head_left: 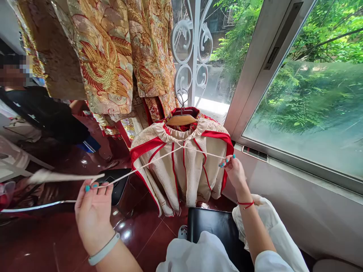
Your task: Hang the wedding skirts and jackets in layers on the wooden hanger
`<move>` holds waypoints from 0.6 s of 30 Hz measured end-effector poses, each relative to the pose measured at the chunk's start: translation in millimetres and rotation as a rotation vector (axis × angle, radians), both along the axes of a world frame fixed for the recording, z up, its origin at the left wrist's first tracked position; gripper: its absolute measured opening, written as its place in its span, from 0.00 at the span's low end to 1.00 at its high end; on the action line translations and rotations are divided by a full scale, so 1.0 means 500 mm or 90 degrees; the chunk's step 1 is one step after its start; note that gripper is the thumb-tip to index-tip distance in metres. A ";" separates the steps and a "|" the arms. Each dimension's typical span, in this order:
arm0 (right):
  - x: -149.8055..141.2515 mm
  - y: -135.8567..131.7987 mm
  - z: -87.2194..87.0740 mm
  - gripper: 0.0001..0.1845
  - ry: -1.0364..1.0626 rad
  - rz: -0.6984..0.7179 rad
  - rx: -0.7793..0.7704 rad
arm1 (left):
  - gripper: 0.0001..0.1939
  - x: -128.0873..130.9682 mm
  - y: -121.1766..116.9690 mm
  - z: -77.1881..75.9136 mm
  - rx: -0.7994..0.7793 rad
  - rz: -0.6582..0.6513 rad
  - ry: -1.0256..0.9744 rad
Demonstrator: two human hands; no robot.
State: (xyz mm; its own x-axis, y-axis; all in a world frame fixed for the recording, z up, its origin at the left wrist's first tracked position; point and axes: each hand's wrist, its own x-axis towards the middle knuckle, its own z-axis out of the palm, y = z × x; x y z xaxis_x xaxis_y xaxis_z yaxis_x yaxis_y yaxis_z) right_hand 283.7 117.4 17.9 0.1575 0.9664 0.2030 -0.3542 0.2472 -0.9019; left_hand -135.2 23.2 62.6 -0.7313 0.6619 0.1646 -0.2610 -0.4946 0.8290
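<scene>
A cream cape with red trim (178, 170) hangs on a wooden hanger (182, 120) in front of me. Its gathered neckline has a thin cream drawstring (147, 164) whose two ends cross at the front. My left hand (95, 211) pinches one end out to the left, and the loose tail trails past my fingers, blurred. Out to the right, my right hand (235, 172) pinches the other end, fingers closed. Both lengths of the string are stretched taut from the neck.
Gold and red embroidered garments (104, 60) hang at the upper left. A phone (254, 153) lies on the window sill at right. Below stands a black stool (212, 226) with white cloth (272, 223) beside it. A person in dark clothes (42, 117) is at left.
</scene>
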 end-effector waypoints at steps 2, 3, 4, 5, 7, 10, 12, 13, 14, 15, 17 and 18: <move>0.018 0.025 0.018 0.20 0.074 -0.009 -0.019 | 0.12 -0.037 0.018 -0.055 -0.044 0.020 -0.030; 0.025 0.042 0.032 0.19 0.100 -0.012 -0.027 | 0.12 -0.051 0.034 -0.077 -0.059 0.027 -0.051; 0.031 0.060 0.047 0.17 0.123 -0.020 -0.038 | 0.11 -0.061 0.051 -0.094 -0.068 0.035 -0.068; 0.034 0.079 0.063 0.15 0.148 -0.038 -0.054 | 0.10 -0.068 0.070 -0.107 -0.069 0.045 -0.080; 0.038 0.117 0.091 0.12 0.203 -0.091 -0.098 | 0.09 -0.067 0.102 -0.123 -0.068 0.071 -0.098; 0.032 0.147 0.105 0.12 0.256 -0.111 -0.164 | 0.09 -0.039 0.112 -0.138 -0.120 0.066 -0.123; 0.020 0.140 0.091 0.11 0.251 -0.082 -0.190 | 0.11 -0.014 0.088 -0.151 -0.240 -0.025 -0.084; 0.011 0.130 0.080 0.09 0.238 -0.070 -0.200 | 0.11 -0.002 0.071 -0.158 -0.317 -0.094 -0.032; 0.000 0.118 0.067 0.08 0.226 -0.076 -0.206 | 0.12 0.011 0.054 -0.163 -0.389 -0.168 0.035; -0.014 0.105 0.054 0.08 0.218 -0.098 -0.204 | 0.14 0.025 0.041 -0.165 -0.444 -0.234 0.110; -0.043 0.085 0.034 0.13 0.214 -0.169 -0.167 | 0.19 0.059 0.031 -0.153 -0.461 -0.303 0.252; -0.056 0.080 0.027 0.16 0.215 -0.207 -0.134 | 0.21 0.081 0.038 -0.140 -0.425 -0.300 0.308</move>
State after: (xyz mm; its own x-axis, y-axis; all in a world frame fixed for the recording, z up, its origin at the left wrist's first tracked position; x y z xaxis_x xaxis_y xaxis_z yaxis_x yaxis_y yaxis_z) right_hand 255.6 157.5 31.2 0.4799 0.8711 -0.1043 -0.5693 0.2187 -0.7925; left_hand -94.7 42.0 -7.3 -0.3155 0.9387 -0.1387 0.1335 0.1887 0.9729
